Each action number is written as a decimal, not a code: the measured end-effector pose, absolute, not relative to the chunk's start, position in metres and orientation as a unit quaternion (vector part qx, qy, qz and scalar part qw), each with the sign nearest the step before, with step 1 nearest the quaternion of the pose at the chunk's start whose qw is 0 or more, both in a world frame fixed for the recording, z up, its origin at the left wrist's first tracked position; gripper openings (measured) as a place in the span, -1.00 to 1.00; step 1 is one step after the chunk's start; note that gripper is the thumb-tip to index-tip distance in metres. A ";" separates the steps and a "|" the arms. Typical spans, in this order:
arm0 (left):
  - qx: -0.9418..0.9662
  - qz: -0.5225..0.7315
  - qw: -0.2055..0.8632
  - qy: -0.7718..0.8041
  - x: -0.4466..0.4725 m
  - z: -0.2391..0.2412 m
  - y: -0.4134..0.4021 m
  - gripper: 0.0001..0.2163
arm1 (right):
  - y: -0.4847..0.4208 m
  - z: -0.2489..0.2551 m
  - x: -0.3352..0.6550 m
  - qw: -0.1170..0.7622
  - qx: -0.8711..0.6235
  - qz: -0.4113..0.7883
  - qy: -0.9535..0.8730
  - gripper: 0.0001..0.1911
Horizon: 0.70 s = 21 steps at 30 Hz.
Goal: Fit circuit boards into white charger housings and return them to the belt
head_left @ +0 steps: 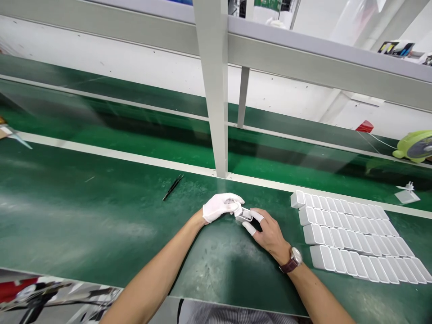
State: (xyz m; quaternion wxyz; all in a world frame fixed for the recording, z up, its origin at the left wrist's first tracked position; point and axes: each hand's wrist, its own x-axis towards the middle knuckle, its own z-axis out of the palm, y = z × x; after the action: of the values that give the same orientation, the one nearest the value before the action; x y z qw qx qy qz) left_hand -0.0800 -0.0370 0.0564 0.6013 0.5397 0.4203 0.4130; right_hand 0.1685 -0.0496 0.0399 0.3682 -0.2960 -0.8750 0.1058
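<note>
My left hand (pixel 221 207), in a white glove, is closed around one end of a small white rectangular case (pixel 243 217). The case's open side faces up, and what lies inside is too small to make out. On its right side, my right hand (pixel 268 229) grips the same case between thumb and fingers, with white finger cots on the tips. Both hands hold it just above the green table (pixel 141 225). A pair of black tweezers (pixel 173 187) lies on the table, to the left of my left hand.
Several rows of white rectangular cases (pixel 351 238) stand at the right. A grey upright post (pixel 216 90) rises behind my hands to a shelf rail (pixel 303 58). At the far right are a white plug adapter (pixel 407 194) and a green fan (pixel 415 146).
</note>
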 end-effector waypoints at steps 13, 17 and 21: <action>0.553 0.410 0.590 0.421 -0.081 0.052 -0.035 -0.59 | -0.048 0.056 0.166 0.379 -0.315 0.222 -0.841 -0.63; 0.550 0.411 0.600 0.411 -0.080 0.052 -0.036 -0.59 | -0.048 0.056 0.160 0.335 -0.333 0.235 -0.850 -0.62; 0.556 0.403 0.588 0.427 -0.080 0.052 -0.035 -0.58 | -0.046 0.056 0.161 0.344 -0.347 0.262 -0.832 -0.57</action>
State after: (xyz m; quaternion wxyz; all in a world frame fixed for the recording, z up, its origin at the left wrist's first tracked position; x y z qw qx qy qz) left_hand -0.0805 -0.0348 0.0515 0.5879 0.5564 0.4269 0.4031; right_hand 0.1609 -0.0464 0.0560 0.3438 -0.3473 -0.8321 0.2624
